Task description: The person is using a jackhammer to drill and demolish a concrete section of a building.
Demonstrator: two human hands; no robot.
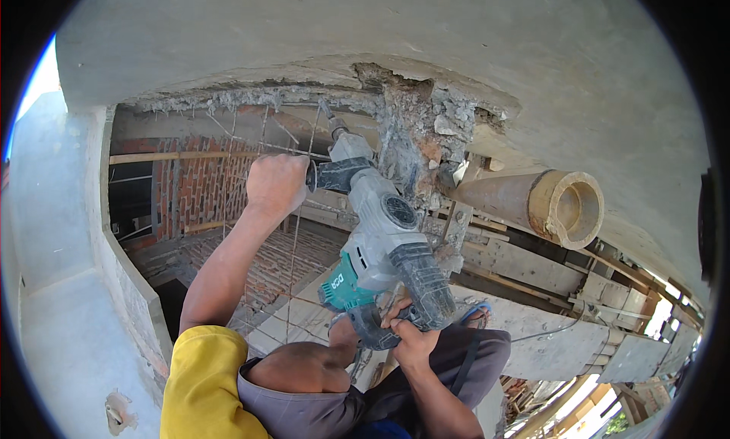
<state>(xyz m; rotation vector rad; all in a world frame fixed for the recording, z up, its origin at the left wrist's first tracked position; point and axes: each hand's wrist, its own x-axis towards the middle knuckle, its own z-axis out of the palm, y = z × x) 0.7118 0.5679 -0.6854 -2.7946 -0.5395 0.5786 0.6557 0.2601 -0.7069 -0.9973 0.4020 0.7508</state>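
A grey and teal rotary hammer (376,211) slants up and away from my lap. My left hand (276,183) is wrapped round its black side handle. My right hand (414,341) grips the rear handle, with some fingers hidden behind it. The metal bit (325,108) points up at the ragged broken edge of the concrete slab (289,97); whether its tip touches cannot be made out. Right of the bit, a rough chipped concrete column (426,131) hangs down with loose-looking lumps.
Thin bare rebar (290,271) crosses the opening behind my left arm. A tan plastic pipe (566,207) juts out on the right. Planks (532,264) lie below it. A brick wall (201,176) stands beyond, and a smooth concrete wall (57,233) at the left.
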